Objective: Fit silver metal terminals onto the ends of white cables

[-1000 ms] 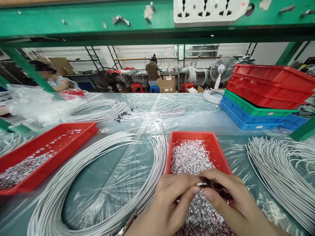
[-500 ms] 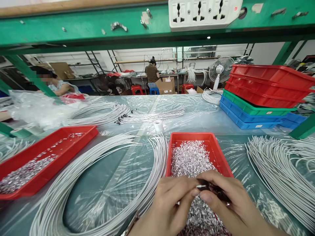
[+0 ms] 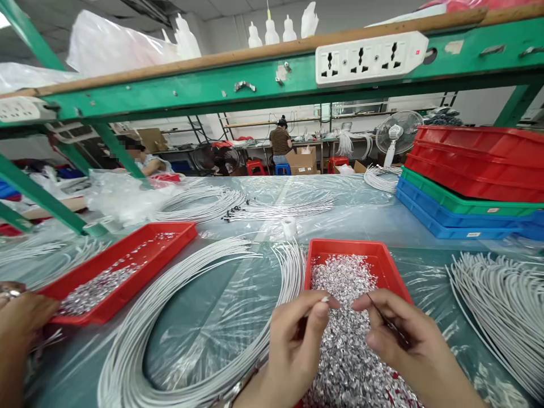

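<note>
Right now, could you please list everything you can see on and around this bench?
red tray: one, red, front centre, full of silver bits
second red tray: one, red, left
wire coil: one bundle, white, front left
wire bundle: one, white, right
stacked trays: several, red, green, blue, far right
power strip: one, white, on green shelf
fan: one, white, background
co-worker's hand: one, left edge
left hand: pinches small piece
right hand: holds dark thin piece

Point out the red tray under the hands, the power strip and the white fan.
Red tray (image 3: 340,248), head view, on its far rim.
Power strip (image 3: 370,56), head view, on its white face between sockets.
Fan (image 3: 397,131), head view, on the hub of its round guard.
</note>
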### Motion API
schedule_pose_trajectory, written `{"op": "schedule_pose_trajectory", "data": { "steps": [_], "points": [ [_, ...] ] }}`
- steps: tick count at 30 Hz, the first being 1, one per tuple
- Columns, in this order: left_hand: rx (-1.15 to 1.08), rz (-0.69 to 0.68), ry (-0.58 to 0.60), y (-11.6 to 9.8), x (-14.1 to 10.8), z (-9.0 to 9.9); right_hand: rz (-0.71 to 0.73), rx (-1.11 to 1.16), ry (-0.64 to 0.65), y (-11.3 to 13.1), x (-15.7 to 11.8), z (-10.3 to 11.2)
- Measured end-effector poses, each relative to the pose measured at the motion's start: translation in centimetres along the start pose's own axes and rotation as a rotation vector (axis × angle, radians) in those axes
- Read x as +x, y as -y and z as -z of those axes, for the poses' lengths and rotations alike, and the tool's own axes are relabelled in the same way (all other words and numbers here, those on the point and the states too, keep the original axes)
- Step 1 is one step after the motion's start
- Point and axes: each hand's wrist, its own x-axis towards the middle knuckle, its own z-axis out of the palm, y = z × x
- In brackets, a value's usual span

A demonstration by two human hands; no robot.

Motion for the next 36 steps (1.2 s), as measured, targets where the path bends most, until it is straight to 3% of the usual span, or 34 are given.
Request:
{"op": "schedule_pose_trajectory", "data": {
  "steps": [3,6,17,22,30,36],
  "points": [
    [-0.045,0.01,0.133,-0.4,0.2,-0.6,-0.049,0.12,-0.032,1.3,-0.6,-0.3],
    [-0.057,-0.01,0.19,-0.7,0.1,-0.8,-0.084,0.16,-0.025,2.3,-0.7,-0.3],
    [0.037,-0.123,0.258,-1.0,0.1,-0.8,-0.082,0.136,0.111,1.8,-0.3,0.8],
    [0.026,-0.034,0.407,-1.0,0.4,-0.2,-0.1,0.093,0.121,2.1,-0.2,1.1],
    [-0.046,0.093,0.524,-0.9,0.8,0.4,-0.165,0.248,0.238,0.9,0.3,1.7],
    [-0.121,0.169,0.578,-0.9,1.1,0.5,-0.194,0.309,0.225,0.7,0.4,1.5]
  ]
}}
